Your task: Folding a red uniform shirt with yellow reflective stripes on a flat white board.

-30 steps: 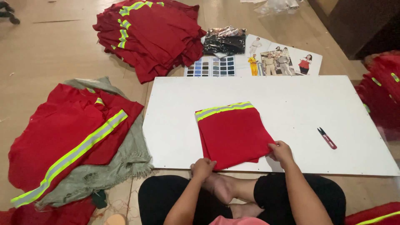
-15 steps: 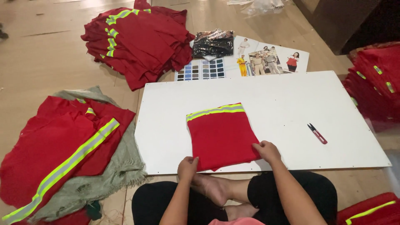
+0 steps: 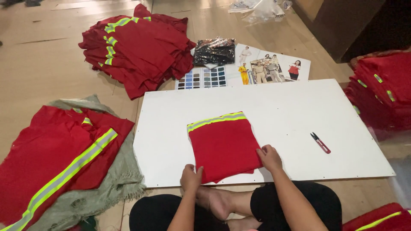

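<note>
A folded garment [image 3: 222, 143] lies on the board [image 3: 299, 111], near its front edge; the left hand [image 3: 191, 177] rests at the garment's near left corner, the right hand [image 3: 269, 157] on its near right corner; thread snips [image 3: 320, 142] lie on the board to the right, apart from the garment; behind the board sit a swatch card [image 3: 202, 78] and a bag [image 3: 214, 51]; a garment pile [image 3: 137, 47] lies far left, another pile [image 3: 55, 158] on sacking [image 3: 115, 179] left of the board; a stack [image 3: 385, 90] sits right
</note>
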